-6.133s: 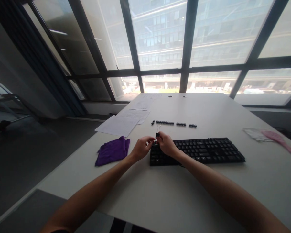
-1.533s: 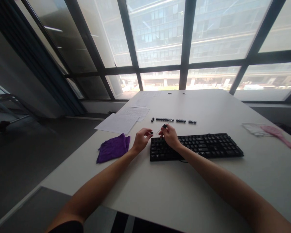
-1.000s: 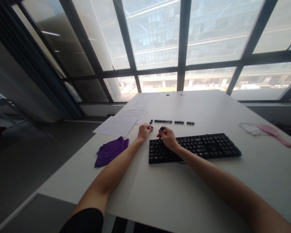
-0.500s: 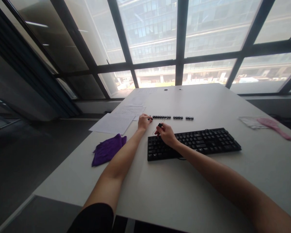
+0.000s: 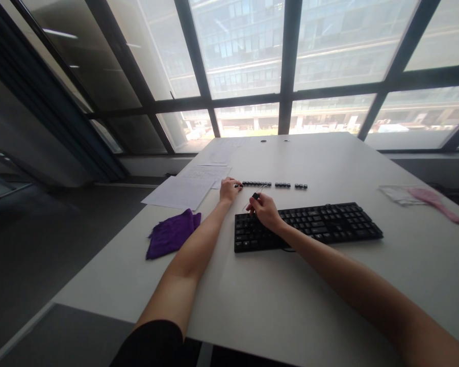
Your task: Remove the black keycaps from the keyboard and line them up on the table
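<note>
My left hand [image 5: 229, 189] is closed in a pinch on a small black keycap [image 5: 238, 185] at the left end of a row of keycaps [image 5: 256, 183]. Two shorter groups of keycaps [image 5: 282, 185] continue that line to the right. My right hand [image 5: 265, 208] grips a wire keycap puller [image 5: 256, 195] by its black handle, its thin wires sticking out. Below this hand lies a black keyboard [image 5: 317, 224], its upper left part hidden by the hand and forearm.
On the white table [image 5: 229, 295], a folded purple cloth [image 5: 172, 233] lies left of my left forearm. Paper sheets [image 5: 178, 192] spread behind it. At the right rests a pink brush-like item [image 5: 436, 203] beside a clear plastic bag [image 5: 396, 194]. Windows stand beyond the far edge.
The whole view has shifted slightly to the right. Both hands keep nearly the same place and grip, and the keyboard and keycap row stay put.
</note>
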A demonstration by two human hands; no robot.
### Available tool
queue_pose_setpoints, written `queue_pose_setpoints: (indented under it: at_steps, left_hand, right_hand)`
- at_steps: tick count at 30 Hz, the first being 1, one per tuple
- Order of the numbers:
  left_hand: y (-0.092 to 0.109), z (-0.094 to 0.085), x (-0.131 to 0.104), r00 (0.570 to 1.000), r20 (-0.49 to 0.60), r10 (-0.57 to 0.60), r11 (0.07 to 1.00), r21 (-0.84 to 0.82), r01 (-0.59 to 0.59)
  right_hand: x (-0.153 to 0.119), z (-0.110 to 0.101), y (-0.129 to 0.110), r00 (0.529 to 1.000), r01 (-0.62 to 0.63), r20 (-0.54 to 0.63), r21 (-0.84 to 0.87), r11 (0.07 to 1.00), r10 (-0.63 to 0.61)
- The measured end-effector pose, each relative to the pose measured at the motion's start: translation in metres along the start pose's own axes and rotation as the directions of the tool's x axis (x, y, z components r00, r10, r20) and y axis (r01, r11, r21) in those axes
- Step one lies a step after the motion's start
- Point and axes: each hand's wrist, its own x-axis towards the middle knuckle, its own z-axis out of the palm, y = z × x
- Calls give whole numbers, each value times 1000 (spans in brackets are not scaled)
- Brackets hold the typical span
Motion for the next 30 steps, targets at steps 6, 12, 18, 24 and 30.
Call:
queue_pose_setpoints:
  at_steps: [6, 12, 18, 24, 30]
  left_hand:
    - [-1, 1, 1, 1000, 4, 6, 1000, -3, -6]
    - [-1, 1, 1, 1000, 7, 6, 1000, -21, -5]
    - [0, 0, 1, 1000, 8, -3, 1000, 8, 2]
    - [2, -2, -1, 999, 5, 32, 999, 27, -32]
    - [4, -1, 0, 999, 4, 39, 999, 22, -39]
  right_hand:
    - [1, 0, 2, 1000, 0, 3, 9, 1000, 0]
    - [1, 1, 2, 1000, 4, 24, 2, 1000, -4]
    - [1, 1, 1, 1000, -5, 25, 0, 1000, 5]
    - [2, 1, 3, 1000, 2, 29, -12, 1000, -1]
    - [1, 1, 1, 1000, 4, 31, -28, 1000, -3]
